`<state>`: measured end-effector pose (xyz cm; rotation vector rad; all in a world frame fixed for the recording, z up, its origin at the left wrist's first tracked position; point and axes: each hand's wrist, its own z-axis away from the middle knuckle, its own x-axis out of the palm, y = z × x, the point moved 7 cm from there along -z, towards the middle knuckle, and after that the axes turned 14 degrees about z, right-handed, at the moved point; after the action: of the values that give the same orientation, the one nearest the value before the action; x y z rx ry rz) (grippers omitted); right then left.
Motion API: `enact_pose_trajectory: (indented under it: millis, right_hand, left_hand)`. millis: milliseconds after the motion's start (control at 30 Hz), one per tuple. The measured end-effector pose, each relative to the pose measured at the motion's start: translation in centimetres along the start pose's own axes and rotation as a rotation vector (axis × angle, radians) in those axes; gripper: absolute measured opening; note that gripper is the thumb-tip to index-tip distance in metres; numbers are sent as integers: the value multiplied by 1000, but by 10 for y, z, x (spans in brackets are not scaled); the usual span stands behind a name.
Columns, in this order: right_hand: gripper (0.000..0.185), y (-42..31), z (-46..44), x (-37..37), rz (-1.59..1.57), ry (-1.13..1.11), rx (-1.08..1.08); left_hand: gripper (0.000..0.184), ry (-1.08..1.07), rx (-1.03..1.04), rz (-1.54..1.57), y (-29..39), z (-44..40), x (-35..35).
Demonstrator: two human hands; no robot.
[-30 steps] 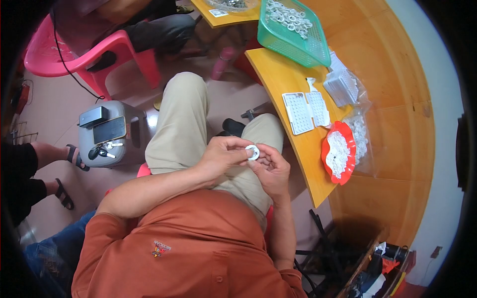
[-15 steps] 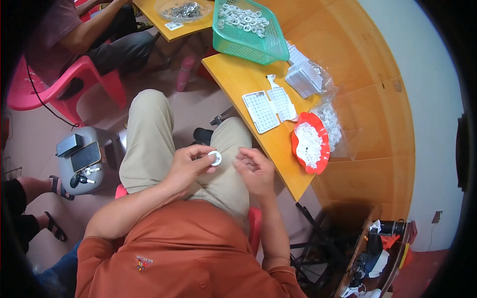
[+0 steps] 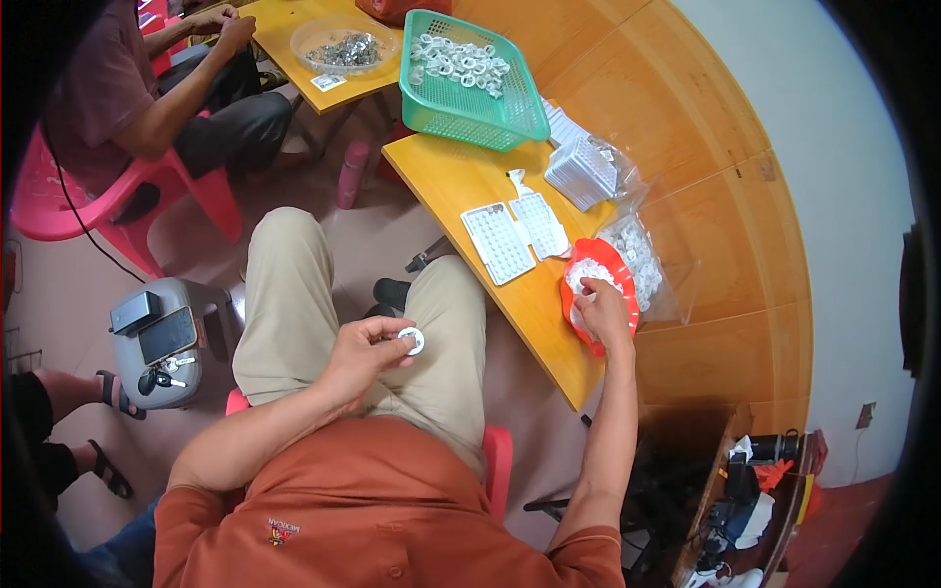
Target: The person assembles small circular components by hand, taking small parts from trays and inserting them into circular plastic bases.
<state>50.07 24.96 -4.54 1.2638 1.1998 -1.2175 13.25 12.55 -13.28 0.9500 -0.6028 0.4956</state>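
Note:
Above my lap, my left hand [image 3: 363,358] pinches a small round white ring-shaped part [image 3: 411,341] between thumb and fingers. My right hand [image 3: 602,312] reaches into a red wavy-rimmed bowl [image 3: 627,269] at the table's edge. Its thumb and fingertips come together over the small white pieces [image 3: 589,269] in there; what lies between them is too small to make out. Left of the bowl are two white trays with rows of small knobs, one larger [image 3: 498,243] and one smaller [image 3: 539,226].
On the yellow table [image 3: 431,169] stands a green basket [image 3: 470,123] of white rings. Stacked white trays [image 3: 582,172] and a plastic bag of white parts [image 3: 635,257] are behind. Another person [image 3: 118,98] sits at upper left, near a bowl of metal pieces [image 3: 345,49]. A grey box [image 3: 181,284] carries a phone and keys.
My right hand has moved from above my lap out to the right, into the red bowl. My left hand still holds the white ring. The view has shifted slightly.

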Motion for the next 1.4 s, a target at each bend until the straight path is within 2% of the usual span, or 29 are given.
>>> enact_pose_trajectory:
  millis: [133,333,533,733,833,1133,1233,1400]
  right_hand:
    - [32,0,-7,17,100,-95,-58]
    - [23,1,-12,25,130,-20,-33]
    - [22,2,-8,24,71,-37,17]
    - [20,0,-10,25,-13,72,7]
    - [20,-2,-13,25,77,45,-20]
    - [23,-11,-9,16,-3,53,-128]
    - [25,-7,-12,19,46,-50,-187]
    - [21,-31,-12,-33,-39,195,-78]
  left_hand:
    - [26,-18,16,-7,-6,-4,-5]
    - [24,-11,-8,16,-6,-4,-5]
    - [24,9,-20,10,-7,-3,-6]
    - [26,17,-37,8,-2,0,-4]
    - [26,17,-48,6,-2,0,-3]
    - [26,9,-38,20,-4,-3,-6]
    - [26,21,-37,22,-3,-2,-5]
    - [27,1,-16,13,-11,-6,-8]
